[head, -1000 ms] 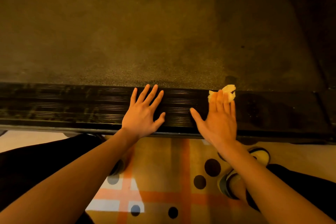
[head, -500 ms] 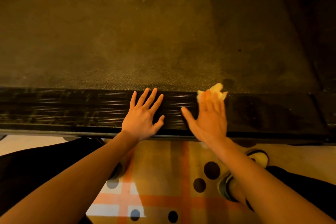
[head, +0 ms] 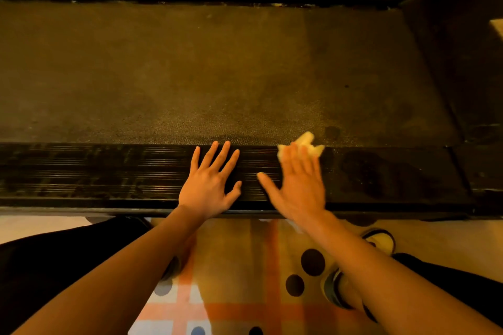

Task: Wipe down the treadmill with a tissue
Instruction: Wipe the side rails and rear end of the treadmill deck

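Dark and wide, the treadmill point(head: 190, 76) fills the floor in front of me. Its black ribbed rail point(head: 95, 171) runs along the side nearest me, and both my hands are on that rail.

My left hand point(head: 209, 185) lies flat on the middle of the rail. Its fingers are spread wide and it holds nothing. My right hand point(head: 299, 185) is just beside it on the rail. It looks a bit blurry, but it is flat too, with straight fingers close together, and it presses down on the tissue point(head: 307, 144). The tissue is a small crumpled lump under my fingertips, at the far edge of the rail where the belt starts.

I think I am in the middle of wiping the rail. The part of the rail left of my left hand has pale streaks, so it looks not wiped yet. Next I should push the tissue along the rail that way, pressing flat, and lift my left hand out of its path.
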A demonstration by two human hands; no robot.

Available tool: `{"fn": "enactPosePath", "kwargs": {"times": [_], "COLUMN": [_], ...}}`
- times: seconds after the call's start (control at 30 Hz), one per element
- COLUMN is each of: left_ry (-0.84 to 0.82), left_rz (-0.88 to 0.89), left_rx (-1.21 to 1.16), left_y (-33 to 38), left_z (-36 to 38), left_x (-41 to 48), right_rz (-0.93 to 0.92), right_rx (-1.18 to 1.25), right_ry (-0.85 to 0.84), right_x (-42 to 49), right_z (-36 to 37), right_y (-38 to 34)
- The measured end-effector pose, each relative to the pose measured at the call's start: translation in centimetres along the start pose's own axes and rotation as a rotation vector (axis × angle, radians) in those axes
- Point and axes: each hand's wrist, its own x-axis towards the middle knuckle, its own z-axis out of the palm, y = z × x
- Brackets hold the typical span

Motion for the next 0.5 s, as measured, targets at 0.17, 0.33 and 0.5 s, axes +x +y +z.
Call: {"fn": "enactPosePath", "kwargs": {"times": [0.17, 0.33, 0.5], "left_ry": [-0.015, -0.021, -0.011], "left_rz": [-0.001, -0.003, -0.002], "left_rx": [0.001, 0.003, 0.005], "left_y": [0.0, 0.1, 0.0], "left_z": [-0.1, -0.1, 0.0], "left_x": [0.0, 0.0, -0.1], "right_rz": [-0.161, 0.083, 0.038], "right_rx": [-0.021, -0.018, 0.121], "right_ry": [-0.016, 0.012, 0.000], "right_x": [0.4, 0.7, 1.5], "right_z": [0.1, -1.1, 0.1], "right_y": [-0.3, 6.3, -1.6]}}
